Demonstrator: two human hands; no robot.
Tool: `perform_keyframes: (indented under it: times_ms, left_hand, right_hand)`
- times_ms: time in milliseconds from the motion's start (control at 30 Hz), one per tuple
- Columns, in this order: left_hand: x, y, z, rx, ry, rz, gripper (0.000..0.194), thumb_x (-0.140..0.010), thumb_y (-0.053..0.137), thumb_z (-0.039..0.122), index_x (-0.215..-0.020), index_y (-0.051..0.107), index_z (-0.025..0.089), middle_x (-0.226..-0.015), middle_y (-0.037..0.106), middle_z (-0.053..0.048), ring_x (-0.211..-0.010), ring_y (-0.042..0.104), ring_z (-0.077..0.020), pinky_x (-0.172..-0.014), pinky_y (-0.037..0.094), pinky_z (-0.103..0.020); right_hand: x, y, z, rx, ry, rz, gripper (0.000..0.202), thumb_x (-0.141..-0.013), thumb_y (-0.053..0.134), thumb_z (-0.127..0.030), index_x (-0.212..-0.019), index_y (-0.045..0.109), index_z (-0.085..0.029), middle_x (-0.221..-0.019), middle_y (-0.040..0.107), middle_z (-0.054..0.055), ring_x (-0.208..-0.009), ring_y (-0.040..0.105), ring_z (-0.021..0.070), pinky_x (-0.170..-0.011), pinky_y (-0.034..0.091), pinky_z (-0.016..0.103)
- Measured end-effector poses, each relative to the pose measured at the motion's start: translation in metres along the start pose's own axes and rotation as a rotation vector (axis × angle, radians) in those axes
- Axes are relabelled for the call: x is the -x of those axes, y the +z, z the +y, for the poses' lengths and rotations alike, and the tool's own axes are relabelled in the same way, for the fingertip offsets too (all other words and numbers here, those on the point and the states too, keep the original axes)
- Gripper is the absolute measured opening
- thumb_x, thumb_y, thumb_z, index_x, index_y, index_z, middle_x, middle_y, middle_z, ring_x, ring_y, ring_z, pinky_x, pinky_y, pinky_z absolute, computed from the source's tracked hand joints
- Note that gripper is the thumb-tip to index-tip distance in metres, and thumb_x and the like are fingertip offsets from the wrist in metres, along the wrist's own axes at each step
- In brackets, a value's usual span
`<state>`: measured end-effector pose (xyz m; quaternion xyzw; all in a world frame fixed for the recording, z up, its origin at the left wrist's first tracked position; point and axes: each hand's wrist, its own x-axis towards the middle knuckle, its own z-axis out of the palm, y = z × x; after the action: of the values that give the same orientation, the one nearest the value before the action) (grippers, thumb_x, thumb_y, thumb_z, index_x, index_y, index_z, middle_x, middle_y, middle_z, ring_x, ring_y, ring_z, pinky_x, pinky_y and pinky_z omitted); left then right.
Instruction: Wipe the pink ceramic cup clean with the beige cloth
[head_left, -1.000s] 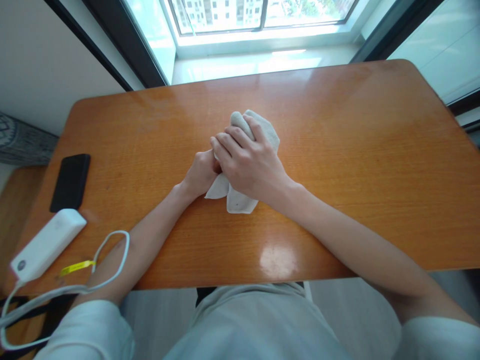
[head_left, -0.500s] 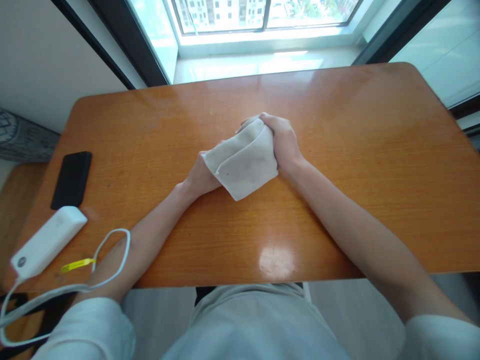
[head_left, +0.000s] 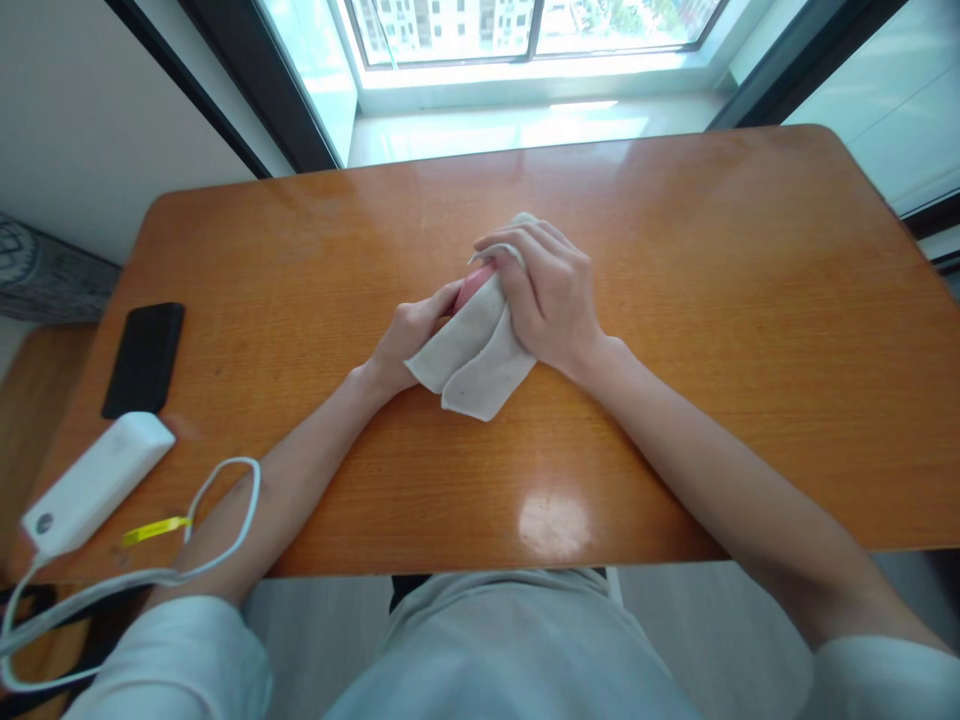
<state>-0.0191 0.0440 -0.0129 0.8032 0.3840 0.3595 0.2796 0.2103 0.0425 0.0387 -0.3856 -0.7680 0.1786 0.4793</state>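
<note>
Above the middle of the wooden table, a pale cloth (head_left: 480,350) is wrapped partly around a pinkish-red object (head_left: 474,286). Only a small, smooth patch of that object shows, so I cannot tell its kind. My left hand (head_left: 420,335) is closed on the object from the left, its thumb along the upper side and its other fingers hidden under the cloth. My right hand (head_left: 551,290) grips the cloth over the object's far right end, fingers curled across the top. Two cloth corners hang down toward me.
A black phone-like slab (head_left: 144,360) lies at the table's left side. Near it is a white oblong device (head_left: 99,485) with a white cable (head_left: 251,500) looping over my left forearm and a yellow tag (head_left: 156,530). A window (head_left: 532,30) stands beyond the wooden table (head_left: 720,300).
My right hand has turned over the top of the cloth and bunched it. The cloth has shifted and refolded, and part of the pinkish-red object now shows. My left hand has barely moved.
</note>
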Motion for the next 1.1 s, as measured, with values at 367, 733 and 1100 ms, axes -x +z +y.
perform_keyframes:
  times_ms: [367,733,1100]
  left_hand:
    - [-0.002,0.002,0.002,-0.128,0.054,0.094,0.031,-0.099,0.077,0.049,-0.091,0.060,0.024,-0.078,0.075,-0.001,-0.062,0.060,-0.0144,-0.060,0.049,-0.031]
    - [-0.001,0.005,-0.006,0.021,0.072,0.070,0.030,-0.099,0.077,0.053,-0.097,0.070,0.024,-0.084,0.078,0.000,-0.069,0.070,-0.0162,-0.065,0.054,-0.029]
    - [-0.004,0.002,-0.005,0.015,0.105,-0.039,0.025,-0.103,0.071,0.044,-0.117,0.075,0.024,-0.117,0.084,-0.009,-0.110,0.081,-0.0256,-0.101,0.066,-0.040]
  right_hand:
    - [0.007,0.022,-0.025,0.405,-0.219,-0.132,0.030,-0.117,0.049,-0.030,-0.130,0.076,-0.029,-0.134,0.083,0.006,-0.136,0.073,0.0317,-0.136,0.045,0.063]
    - [-0.007,0.003,0.029,-0.553,0.481,0.092,0.066,-0.107,0.051,-0.082,-0.089,0.084,-0.028,-0.095,0.086,0.005,-0.101,0.080,0.0263,-0.103,0.064,0.044]
    - [-0.002,0.006,0.017,-0.483,0.424,0.216,0.053,-0.112,0.054,-0.067,-0.087,0.079,-0.028,-0.093,0.083,0.004,-0.107,0.080,0.0256,-0.103,0.063,0.042]
